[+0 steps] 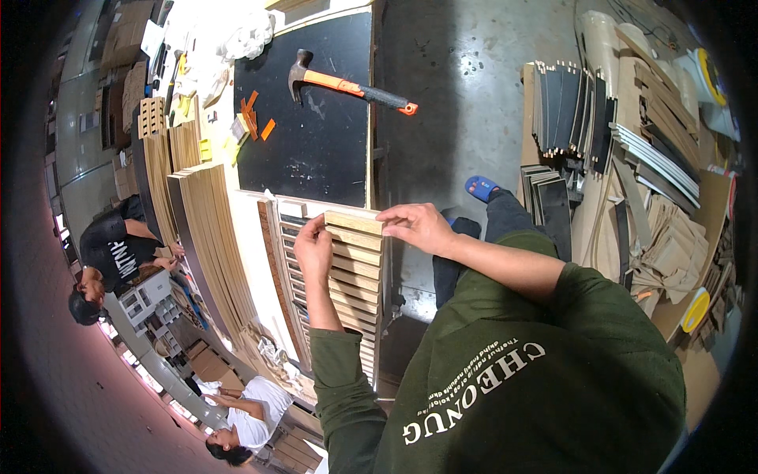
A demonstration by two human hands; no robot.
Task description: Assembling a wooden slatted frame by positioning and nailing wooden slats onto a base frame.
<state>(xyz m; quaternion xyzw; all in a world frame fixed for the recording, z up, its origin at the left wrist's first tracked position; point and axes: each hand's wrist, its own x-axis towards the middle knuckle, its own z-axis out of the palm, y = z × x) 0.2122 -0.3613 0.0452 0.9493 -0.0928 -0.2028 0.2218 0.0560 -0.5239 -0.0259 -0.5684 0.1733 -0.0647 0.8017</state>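
Left hand (313, 251): its fingers are bent into a narrow pinch at the left end of a pale yellow, narrow wooden strip (354, 221); the fingertips are small in this view, so it seems a real grip, but I am not fully sure.
Right hand (422, 227): thumb and forefinger are nearly together on the right end of the same strip, with the palm kept off it.
Wooden strip: it spans between the two hands, at the far end of a row of similar pale wooden strips (355, 283), near the black flat panel (328, 170).
Hammer: one claw hammer with an orange and black handle (347, 84) lies on this panel, well apart from both hands.
Good handling: in my judgement, both ends should stay equally high, the pinch light and even, the strip parallel with its neighbour, and no fingertip underneath.
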